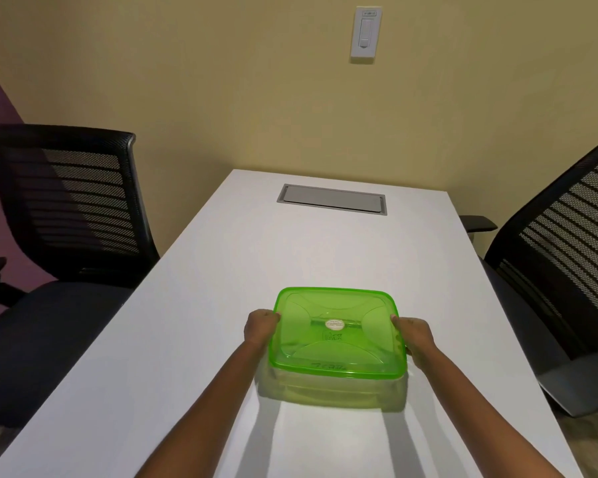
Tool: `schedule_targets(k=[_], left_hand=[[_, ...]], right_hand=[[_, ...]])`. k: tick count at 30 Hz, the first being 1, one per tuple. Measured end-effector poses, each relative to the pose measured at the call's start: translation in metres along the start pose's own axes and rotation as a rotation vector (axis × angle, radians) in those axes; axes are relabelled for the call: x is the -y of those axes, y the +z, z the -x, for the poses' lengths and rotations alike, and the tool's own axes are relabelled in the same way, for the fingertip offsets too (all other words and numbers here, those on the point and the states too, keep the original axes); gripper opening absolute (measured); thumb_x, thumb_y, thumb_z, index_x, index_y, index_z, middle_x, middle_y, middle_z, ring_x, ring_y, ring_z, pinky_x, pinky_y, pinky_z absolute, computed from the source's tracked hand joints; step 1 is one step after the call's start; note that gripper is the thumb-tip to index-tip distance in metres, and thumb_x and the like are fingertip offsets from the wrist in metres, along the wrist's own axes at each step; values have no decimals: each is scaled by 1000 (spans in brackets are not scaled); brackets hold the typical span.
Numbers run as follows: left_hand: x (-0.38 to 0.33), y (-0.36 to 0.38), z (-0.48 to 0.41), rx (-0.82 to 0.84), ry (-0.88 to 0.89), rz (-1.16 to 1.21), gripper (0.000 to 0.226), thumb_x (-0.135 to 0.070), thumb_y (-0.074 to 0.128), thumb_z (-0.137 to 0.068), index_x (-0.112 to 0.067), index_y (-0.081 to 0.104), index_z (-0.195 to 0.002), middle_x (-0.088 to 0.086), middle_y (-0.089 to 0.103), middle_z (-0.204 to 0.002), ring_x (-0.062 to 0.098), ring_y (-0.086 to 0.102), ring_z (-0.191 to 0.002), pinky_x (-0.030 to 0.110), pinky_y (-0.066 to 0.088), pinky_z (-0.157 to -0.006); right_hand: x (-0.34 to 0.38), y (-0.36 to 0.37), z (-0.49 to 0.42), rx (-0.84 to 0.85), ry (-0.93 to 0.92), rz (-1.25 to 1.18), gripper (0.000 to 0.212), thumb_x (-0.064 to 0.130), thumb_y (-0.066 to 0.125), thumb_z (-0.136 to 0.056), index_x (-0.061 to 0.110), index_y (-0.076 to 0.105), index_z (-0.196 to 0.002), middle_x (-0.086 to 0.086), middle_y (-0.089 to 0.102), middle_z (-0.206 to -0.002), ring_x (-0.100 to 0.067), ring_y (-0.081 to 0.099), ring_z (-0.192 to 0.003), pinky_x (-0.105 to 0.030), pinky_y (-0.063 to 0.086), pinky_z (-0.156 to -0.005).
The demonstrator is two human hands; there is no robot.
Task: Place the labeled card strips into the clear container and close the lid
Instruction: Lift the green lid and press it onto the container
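A square clear container stands on the white table, near me and a little right of centre. Its translucent green lid lies flat on top, with a small round white sticker at its middle. My left hand grips the lid's left edge, fingers curled over the rim. My right hand grips the right edge in the same way. Dark handwriting shows faintly through the lid and the front wall; the card strips themselves cannot be made out.
A grey cable hatch is set into the far end of the table. A black mesh office chair stands at the left and another mesh chair at the right. The beige wall behind carries a white switch.
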State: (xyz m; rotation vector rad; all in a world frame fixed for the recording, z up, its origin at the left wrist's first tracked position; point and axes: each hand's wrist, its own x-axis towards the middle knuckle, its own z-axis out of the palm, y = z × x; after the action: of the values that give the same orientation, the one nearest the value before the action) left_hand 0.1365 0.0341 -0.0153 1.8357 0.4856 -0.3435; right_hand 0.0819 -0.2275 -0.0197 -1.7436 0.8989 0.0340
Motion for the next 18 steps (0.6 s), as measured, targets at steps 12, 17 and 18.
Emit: schedule_targets(k=[12,17,18], left_hand=[[-24,24,-30,-86,84,-88,35,-24,48,-96,0,66,-115,21,63,-127,35,55,-121,42,43,-105],[-16,30,-33,-139,110,-78,38,-29,46,-97,0,65,-114,26,59,-124,39,54,-118,47,44,-103],[-16,30,-33,-143,113,-83,39,-29,45,-98,0,64,-114,27,59,-123,40,54,-117,47,44,-102]], right_hand=[[22,16,-37,-33,-25,9,52,41,52,-92,14,35,-51,-5,35,-55,-20,33,-55,-32,29,-67],[25,17,-43,-9,39,-44,37,35,56,-92,7,51,-69,-7,41,-64,-21,40,-62,-31,32,-62],[26,18,-43,-8,46,-51,34,34,56,-92,3,56,-81,-10,47,-72,-23,45,-72,-32,35,-67]])
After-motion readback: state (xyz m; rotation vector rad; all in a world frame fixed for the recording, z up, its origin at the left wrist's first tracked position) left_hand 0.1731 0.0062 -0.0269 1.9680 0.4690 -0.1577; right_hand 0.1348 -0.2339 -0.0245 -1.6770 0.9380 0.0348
